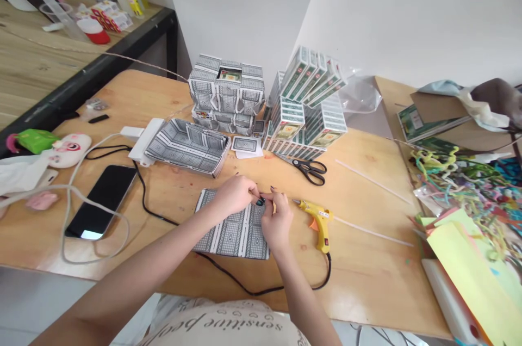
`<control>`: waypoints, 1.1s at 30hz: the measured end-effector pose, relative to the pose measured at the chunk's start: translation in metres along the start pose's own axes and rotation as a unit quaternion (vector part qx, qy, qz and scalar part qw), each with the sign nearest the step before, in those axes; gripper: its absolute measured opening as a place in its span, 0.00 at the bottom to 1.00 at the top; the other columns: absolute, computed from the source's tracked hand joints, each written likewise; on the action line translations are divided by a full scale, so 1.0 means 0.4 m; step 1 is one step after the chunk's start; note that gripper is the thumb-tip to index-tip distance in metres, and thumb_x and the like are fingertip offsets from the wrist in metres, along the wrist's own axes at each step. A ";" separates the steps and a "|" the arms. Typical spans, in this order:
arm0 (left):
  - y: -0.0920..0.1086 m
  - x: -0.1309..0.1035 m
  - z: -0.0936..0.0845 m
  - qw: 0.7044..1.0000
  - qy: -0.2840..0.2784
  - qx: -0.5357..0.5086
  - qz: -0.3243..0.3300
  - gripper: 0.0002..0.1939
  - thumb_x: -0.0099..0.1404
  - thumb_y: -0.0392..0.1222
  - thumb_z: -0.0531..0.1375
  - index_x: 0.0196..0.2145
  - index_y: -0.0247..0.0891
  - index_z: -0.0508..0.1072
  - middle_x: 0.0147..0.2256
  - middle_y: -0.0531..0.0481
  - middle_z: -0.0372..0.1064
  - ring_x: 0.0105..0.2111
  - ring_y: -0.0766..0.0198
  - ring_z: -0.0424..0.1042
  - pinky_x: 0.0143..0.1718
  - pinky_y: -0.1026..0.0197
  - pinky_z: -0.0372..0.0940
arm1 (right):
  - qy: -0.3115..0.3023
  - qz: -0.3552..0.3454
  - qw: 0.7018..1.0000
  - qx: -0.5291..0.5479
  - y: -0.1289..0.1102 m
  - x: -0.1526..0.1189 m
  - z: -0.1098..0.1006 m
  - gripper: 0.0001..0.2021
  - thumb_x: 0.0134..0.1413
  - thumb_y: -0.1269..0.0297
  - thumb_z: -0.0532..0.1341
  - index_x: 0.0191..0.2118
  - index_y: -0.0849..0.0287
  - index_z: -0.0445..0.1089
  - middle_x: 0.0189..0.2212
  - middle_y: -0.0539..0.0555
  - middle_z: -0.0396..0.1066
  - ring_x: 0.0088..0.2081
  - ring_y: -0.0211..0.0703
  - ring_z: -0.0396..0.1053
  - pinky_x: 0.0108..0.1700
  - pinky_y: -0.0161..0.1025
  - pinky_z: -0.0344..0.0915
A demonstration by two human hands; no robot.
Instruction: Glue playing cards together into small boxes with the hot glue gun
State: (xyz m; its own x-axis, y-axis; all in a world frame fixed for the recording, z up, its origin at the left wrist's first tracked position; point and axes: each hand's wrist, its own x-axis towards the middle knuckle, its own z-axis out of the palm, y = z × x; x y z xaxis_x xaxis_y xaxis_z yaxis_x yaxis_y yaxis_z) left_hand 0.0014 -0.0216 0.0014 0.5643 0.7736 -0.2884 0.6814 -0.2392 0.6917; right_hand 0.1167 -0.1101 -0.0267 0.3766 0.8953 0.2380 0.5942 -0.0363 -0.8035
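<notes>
A flat panel of grey-patterned playing cards (232,232) lies on the table in front of me. My left hand (238,193) reaches over its upper part, fingers pinched near the far right corner. Meeting it there, my right hand (277,218) is closed too, its fingertips almost touching the left ones. What the fingertips hold is too small and hidden to make out. Just right of my hands lies a yellow glue gun (320,221) with a glue stick in its back. Behind the panel rests an open tray made of cards (187,147).
Black-handled scissors (308,168), loose cards (247,144) and a glue stick (373,181) lie beyond my hands. Farther back stand a built card box (226,87) and stacked card packs (305,117). A phone (101,202) and cables are left; coloured paper (468,264) is right.
</notes>
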 end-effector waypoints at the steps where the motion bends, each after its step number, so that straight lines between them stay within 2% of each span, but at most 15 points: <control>1: 0.001 0.000 -0.001 1.000 -0.003 -0.001 -0.004 0.07 0.51 0.38 0.58 0.25 0.41 0.77 0.26 0.53 0.75 0.30 0.62 0.71 0.31 0.64 0.61 | 0.000 0.000 1.000 0.002 -0.001 0.000 0.000 0.11 0.53 0.74 0.49 0.30 0.57 0.68 0.31 0.54 0.69 0.45 0.45 0.65 0.45 0.43 0.62; 7: 0.011 -0.006 -0.007 1.000 0.000 -0.008 -0.011 0.07 0.51 0.37 0.58 0.25 0.41 0.76 0.27 0.54 0.75 0.29 0.63 0.71 0.27 0.65 0.59 | -0.003 -0.012 1.000 0.010 -0.006 0.001 -0.005 0.12 0.55 0.72 0.49 0.32 0.56 0.69 0.29 0.53 0.69 0.44 0.45 0.66 0.46 0.45 0.62; 12: 0.016 -0.008 -0.008 1.000 0.009 -0.003 -0.005 0.07 0.51 0.35 0.57 0.24 0.40 0.76 0.26 0.53 0.75 0.29 0.63 0.71 0.28 0.65 0.60 | 0.003 -0.026 1.000 0.000 -0.006 0.000 -0.006 0.12 0.54 0.73 0.49 0.31 0.56 0.69 0.28 0.53 0.69 0.44 0.46 0.66 0.44 0.44 0.63; 17: 0.006 -0.008 -0.006 1.000 -0.003 -0.028 0.008 0.06 0.51 0.36 0.59 0.25 0.40 0.76 0.26 0.53 0.75 0.28 0.63 0.72 0.29 0.65 0.62 | 0.000 -0.032 0.999 0.007 -0.008 -0.004 -0.011 0.12 0.56 0.71 0.50 0.34 0.56 0.70 0.30 0.53 0.72 0.44 0.44 0.67 0.48 0.45 0.62; 20: -0.002 -0.009 -0.001 0.999 0.012 -0.031 0.018 0.06 0.52 0.36 0.59 0.27 0.40 0.77 0.29 0.52 0.75 0.31 0.62 0.72 0.33 0.63 0.63 | 0.006 -0.018 1.000 0.008 -0.014 -0.005 -0.037 0.12 0.56 0.68 0.50 0.39 0.56 0.70 0.36 0.54 0.73 0.44 0.43 0.68 0.49 0.46 0.62; 24: -0.008 -0.010 0.003 0.999 0.017 -0.034 0.018 0.06 0.53 0.36 0.59 0.28 0.39 0.76 0.33 0.51 0.76 0.35 0.60 0.73 0.36 0.62 0.64 | 0.036 0.056 0.998 0.006 -0.025 -0.019 -0.104 0.13 0.55 0.65 0.52 0.43 0.58 0.69 0.42 0.58 0.72 0.45 0.46 0.68 0.49 0.47 0.63; 27: 0.003 -0.020 -0.002 0.999 0.016 -0.010 0.038 0.05 0.55 0.38 0.59 0.28 0.39 0.76 0.33 0.50 0.75 0.35 0.60 0.73 0.39 0.60 0.63 | -0.020 0.136 0.990 0.029 -0.029 -0.050 -0.145 0.13 0.54 0.61 0.54 0.41 0.59 0.70 0.40 0.58 0.72 0.38 0.45 0.71 0.41 0.45 0.68; 30: 0.032 -0.045 -0.010 0.994 0.038 0.050 0.088 0.07 0.58 0.36 0.56 0.29 0.40 0.75 0.34 0.50 0.75 0.40 0.59 0.71 0.50 0.55 0.57 | -0.116 0.189 0.973 0.061 -0.024 -0.088 -0.154 0.17 0.51 0.58 0.57 0.46 0.57 0.67 0.42 0.59 0.70 0.32 0.43 0.71 0.32 0.41 0.70; 32: 0.055 -0.070 -0.013 0.988 0.035 0.080 0.130 0.09 0.59 0.34 0.55 0.36 0.39 0.74 0.40 0.48 0.73 0.44 0.60 0.69 0.56 0.54 0.50 | -0.156 0.205 0.963 0.074 -0.017 -0.107 -0.148 0.19 0.50 0.58 0.57 0.49 0.56 0.65 0.43 0.59 0.69 0.31 0.42 0.71 0.30 0.40 0.70; 33: 0.065 -0.084 -0.012 0.985 0.019 0.089 0.146 0.13 0.58 0.36 0.56 0.42 0.39 0.72 0.44 0.47 0.72 0.46 0.60 0.68 0.57 0.54 0.49 | -0.167 0.211 0.960 0.078 -0.013 -0.112 -0.144 0.20 0.50 0.58 0.57 0.50 0.56 0.64 0.43 0.58 0.69 0.31 0.42 0.71 0.30 0.40 0.70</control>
State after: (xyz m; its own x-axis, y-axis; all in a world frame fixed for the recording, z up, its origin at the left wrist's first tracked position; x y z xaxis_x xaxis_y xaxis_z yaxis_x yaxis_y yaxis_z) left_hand -0.0021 -0.0511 0.0321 0.7324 0.6776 -0.0669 0.5660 -0.5512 0.6131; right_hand 0.1377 -0.1757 -0.0016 0.2956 0.9090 -0.2938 0.3160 -0.3833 -0.8679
